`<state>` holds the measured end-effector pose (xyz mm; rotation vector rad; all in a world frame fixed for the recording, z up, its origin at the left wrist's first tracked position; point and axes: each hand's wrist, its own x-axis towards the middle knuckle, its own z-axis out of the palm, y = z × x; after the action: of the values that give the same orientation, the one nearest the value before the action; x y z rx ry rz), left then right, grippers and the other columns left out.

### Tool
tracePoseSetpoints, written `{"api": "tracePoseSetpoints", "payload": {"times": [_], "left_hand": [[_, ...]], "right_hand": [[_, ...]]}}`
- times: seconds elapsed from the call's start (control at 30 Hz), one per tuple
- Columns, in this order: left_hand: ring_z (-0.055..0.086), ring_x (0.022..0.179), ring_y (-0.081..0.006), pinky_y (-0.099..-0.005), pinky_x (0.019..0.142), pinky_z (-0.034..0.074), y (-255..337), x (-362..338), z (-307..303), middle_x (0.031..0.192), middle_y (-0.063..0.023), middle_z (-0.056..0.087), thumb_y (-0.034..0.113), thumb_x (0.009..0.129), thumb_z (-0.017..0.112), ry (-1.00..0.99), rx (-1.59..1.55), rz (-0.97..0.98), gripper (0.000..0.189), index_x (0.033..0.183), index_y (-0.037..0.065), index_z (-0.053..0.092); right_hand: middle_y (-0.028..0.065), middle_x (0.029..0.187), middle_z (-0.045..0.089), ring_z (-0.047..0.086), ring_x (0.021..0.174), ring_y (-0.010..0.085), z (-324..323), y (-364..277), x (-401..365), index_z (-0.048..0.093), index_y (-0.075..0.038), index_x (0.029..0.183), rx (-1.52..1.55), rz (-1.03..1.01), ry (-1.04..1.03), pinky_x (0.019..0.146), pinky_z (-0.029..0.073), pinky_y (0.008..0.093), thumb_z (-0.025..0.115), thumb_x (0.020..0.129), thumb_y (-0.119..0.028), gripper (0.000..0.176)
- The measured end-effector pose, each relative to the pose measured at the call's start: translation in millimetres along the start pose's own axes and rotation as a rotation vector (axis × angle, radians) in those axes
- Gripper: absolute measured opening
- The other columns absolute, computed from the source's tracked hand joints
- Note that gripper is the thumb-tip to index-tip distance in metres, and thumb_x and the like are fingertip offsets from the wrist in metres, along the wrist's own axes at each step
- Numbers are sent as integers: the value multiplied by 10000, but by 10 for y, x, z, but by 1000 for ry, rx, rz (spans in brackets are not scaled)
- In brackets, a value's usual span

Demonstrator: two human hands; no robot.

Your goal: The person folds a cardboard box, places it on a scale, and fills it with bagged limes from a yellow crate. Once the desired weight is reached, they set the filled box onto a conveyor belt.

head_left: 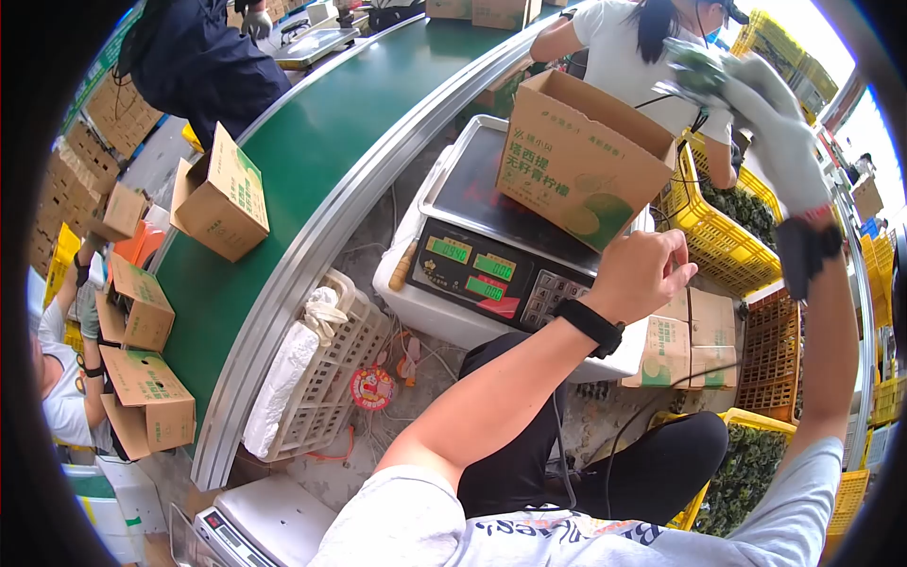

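Observation:
A cardboard box printed with green lettering and a lime picture stands open-topped and tilted on the metal pan of a digital scale. My bare left hand, with a black band at the wrist, is by the box's lower right corner. Its fingers are loosely curled and apart, with nothing visible in them. My right hand, in a white glove, is raised at the upper right. Its fingers are blurred around dark green things, whose kind I cannot make out.
A green conveyor belt runs along the left, carrying an open box. Yellow crates with dark green contents stand at right. A white basket is beside the scale. Co-workers stand ahead and across the belt.

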<state>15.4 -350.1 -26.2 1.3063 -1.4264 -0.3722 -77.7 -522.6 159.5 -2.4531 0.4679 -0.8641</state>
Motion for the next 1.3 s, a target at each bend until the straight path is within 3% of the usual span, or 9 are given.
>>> {"api": "tracePoseSetpoints", "payload": {"times": [0.23,0.43,0.5,0.6,0.63,0.8,0.9,1.03,1.3], "left_hand": [[653,623,-252,-416,602,492,31,-14,11,647,-60,645,295,891,721,-43,-53,-25,215,892,85,677],[675,643,-263,-405,628,515,62,-30,164,687,-83,682,299,879,732,-135,-35,5,227,903,76,695],[678,646,-284,-395,622,514,102,-28,162,707,-108,695,293,881,733,-168,-46,2,234,909,62,707],[569,581,-104,-296,544,434,119,-28,155,627,-60,624,185,904,730,-203,16,-2,146,949,46,730],[592,576,-148,-319,540,442,112,-18,188,625,-88,630,208,895,743,-222,3,-88,167,952,51,737],[479,649,-37,-210,573,361,-6,-19,281,717,54,558,157,977,689,-282,-142,-158,125,975,34,672],[481,652,-32,-196,570,351,-30,1,290,732,55,556,172,984,688,-298,-77,-219,117,988,57,668],[477,646,-25,-182,566,343,-51,-1,438,742,60,558,180,983,693,-298,-11,-195,122,988,60,673],[475,644,-30,-191,578,350,-4,-32,705,732,54,559,174,980,694,-364,51,-133,125,982,51,680]], "right_hand": [[-27,829,449,425,750,67,-870,-40,-2046,529,-79,873,-55,566,179,699,371,240,554,899,-116,51],[-29,713,451,426,664,84,-1556,239,-4237,486,-89,754,-139,1070,21,618,398,251,636,762,-101,151],[46,684,558,537,649,165,-1685,430,-5005,583,-61,768,-589,1137,-261,642,467,309,686,711,-140,141],[171,995,730,693,945,344,-1333,384,-5472,712,-81,991,-815,1200,-450,803,543,435,762,720,-339,378],[189,1045,722,681,993,373,-1274,456,-5662,699,-76,1062,-741,1260,-443,834,541,451,734,741,-393,453],[158,1306,666,620,1222,321,-932,949,-6634,622,-97,1336,-471,1548,-350,1035,487,401,772,728,-476,732],[192,1398,602,578,1286,345,-676,1101,-6756,499,-103,1472,-407,1735,-343,1078,458,418,788,702,-516,920],[220,1442,556,545,1321,363,-416,1285,-6786,442,-94,1509,-263,1643,117,1097,437,414,795,736,-464,926],[215,1355,607,591,1251,369,-223,1772,-6479,597,-17,1316,-487,1802,-150,1033,507,452,844,714,-456,786]]}}
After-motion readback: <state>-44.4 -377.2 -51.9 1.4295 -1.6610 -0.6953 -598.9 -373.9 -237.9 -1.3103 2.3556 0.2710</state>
